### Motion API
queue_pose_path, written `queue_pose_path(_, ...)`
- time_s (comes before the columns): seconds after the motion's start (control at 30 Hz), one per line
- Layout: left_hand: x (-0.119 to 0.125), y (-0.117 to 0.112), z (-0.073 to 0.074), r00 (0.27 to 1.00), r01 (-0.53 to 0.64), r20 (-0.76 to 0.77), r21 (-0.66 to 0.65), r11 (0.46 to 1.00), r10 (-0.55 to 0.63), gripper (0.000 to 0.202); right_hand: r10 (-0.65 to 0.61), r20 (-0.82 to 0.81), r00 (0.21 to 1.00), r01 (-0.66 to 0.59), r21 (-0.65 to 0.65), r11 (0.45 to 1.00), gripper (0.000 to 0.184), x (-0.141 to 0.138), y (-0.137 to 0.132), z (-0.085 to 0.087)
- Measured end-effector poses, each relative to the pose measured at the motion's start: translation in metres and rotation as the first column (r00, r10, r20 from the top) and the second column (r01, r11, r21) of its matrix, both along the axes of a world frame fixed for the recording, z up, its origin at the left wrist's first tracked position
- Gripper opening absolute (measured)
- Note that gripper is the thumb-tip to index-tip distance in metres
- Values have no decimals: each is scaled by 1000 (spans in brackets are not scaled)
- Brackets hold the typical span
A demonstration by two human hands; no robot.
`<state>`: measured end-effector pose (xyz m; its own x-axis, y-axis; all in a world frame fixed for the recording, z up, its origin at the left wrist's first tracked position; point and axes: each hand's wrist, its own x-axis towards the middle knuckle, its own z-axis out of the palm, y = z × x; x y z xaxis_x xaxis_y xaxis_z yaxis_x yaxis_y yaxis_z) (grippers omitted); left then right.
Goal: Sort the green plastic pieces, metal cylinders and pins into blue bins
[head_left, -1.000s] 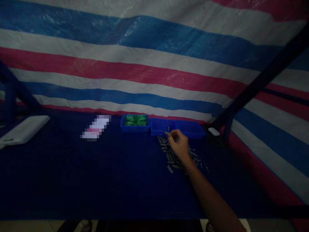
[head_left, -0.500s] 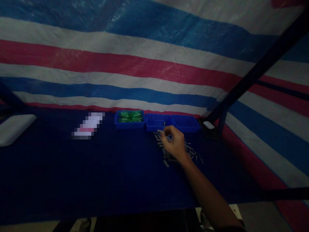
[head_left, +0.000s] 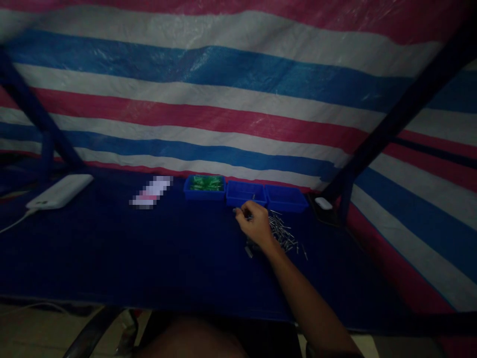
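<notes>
Makeshift workshop (tarpaulin [head_left: 223,119], parts bins [head_left: 246,193])

My bare right forearm [head_left: 301,293] stretches forward and slightly left, right hand [head_left: 257,226] knuckles up, fingertips pinched together.

I can read no text anywhere. The card [head_left: 151,191], well left of my right hand [head_left: 257,226], is blurred out; the bins [head_left: 246,195] just beyond it are too dim.

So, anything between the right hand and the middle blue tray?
Nothing visible. The right hand, over the pile of metal parts, pinches a small grey part; only bare table lies between it and the middle blue tray.
</notes>
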<state>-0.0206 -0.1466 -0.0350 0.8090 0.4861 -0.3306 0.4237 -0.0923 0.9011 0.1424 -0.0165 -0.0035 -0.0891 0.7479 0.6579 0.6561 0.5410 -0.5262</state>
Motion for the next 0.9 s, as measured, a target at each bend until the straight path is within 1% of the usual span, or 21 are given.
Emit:
queue_pose_path(0.07, -8, 24, 25, 998, -58, 31, 66, 996, 56, 23, 7, -4, 1000, -6, 9, 1000, 25, -1, -1, 2)
queue_pose_path(0.1, -10, 39, 36, 991, -124, 62, 128, 984, 117, 24, 11, -13, 1000, -11, 3, 1000, 27, -1, -2, 3)
queue_pose_path(0.13, -10, 56, 46, 955, -293, 129, 290, 911, 266, 24, 19, -32, 999, -20, -7, 1000, 28, -2, -4, 4)
queue_pose_path(0.17, -10, 71, 54, 890, -457, 218, 446, 770, 402, 23, 28, -63, 998, -29, -22, 999, 29, -4, -6, 5)
queue_pose_path(0.2, -8, 85, 61, 827, -558, 312, 566, 608, 468, 24, 35, -104, 994, -40, -39, 998, 30, -5, -8, 7)
queue_pose_path(0.23, -5, 96, 65, 779, -612, 400, 653, 447, 483, 27, 43, -148, 988, -52, -57, 997, 31, -7, -11, 9)
queue_pose_path(0.27, -2, 103, 68, 764, -621, 456, 711, 329, 457, 30, 50, -194, 980, -65, -72, 995, 32, -10, -15, 10)
queue_pose_path(0.3, 1, 108, 70, 762, -614, 485, 751, 241, 429, 27, 60, -233, 971, -81, -83, 993, 33, -12, -18, 12)
queue_pose_path(0.33, 4, 109, 72, 773, -596, 499, 782, 180, 391, 24, 71, -266, 961, -98, -91, 991, 33, -14, -21, 14)
queue_pose_path(0.37, 6, 109, 74, 791, -574, 500, 806, 147, 352, 20, 78, -297, 952, -112, -99, 989, 33, -16, -24, 16)
queue_pose_path(0.4, 8, 107, 75, 810, -555, 496, 821, 133, 313, 17, 80, -329, 941, -121, -106, 987, 33, -17, -25, 17)
queue_pose_path(0.43, 9, 105, 76, 825, -542, 495, 830, 134, 272, 16, 75, -362, 929, -124, -114, 986, 32, -18, -26, 18)
queue_pose_path(0.53, 11, 101, 76, 854, -515, 485, 838, 180, 187, 24, 42, -450, 892, -115, -137, 984, 31, -19, -24, 17)
queue_pose_path(0.6, 12, 102, 71, 851, -518, 486, 837, 173, 198, 24, 28, -477, 878, -116, -157, 981, 31, -19, -20, 14)
queue_pose_path(0.67, 15, 105, 64, 836, -534, 492, 831, 155, 242, 17, 9, -493, 870, -114, -183, 976, 33, -18, -15, 10)
queue_pose_path(0.7, 16, 109, 60, 826, -547, 500, 823, 155, 262, 14, -4, -498, 867, -110, -200, 974, 34, -18, -12, 8)
queue_pose_path(0.73, 18, 112, 56, 816, -560, 506, 812, 167, 280, 13, -17, -505, 863, -108, -218, 970, 34, -17, -9, 5)
queue_pose_path(0.77, 20, 117, 53, 806, -576, 512, 795, 192, 298, 14, -27, -513, 858, -110, -236, 965, 35, -15, -5, 3)
queue_pose_path(0.8, 22, 124, 49, 792, -597, 521, 769, 227, 319, 15, -27, -514, 857, -123, -254, 959, 36, -13, -2, 1)
queue_pose_path(0.83, 25, 131, 46, 770, -629, 536, 728, 271, 346, 17, -15, -507, 862, -141, -269, 953, 36, -10, 1, -1)
queue_pose_path(0.9, 32, 148, 40, 710, -703, 574, 602, 378, 408, 20, 21, -473, 881, -176, -286, 942, 33, -2, 7, -4)
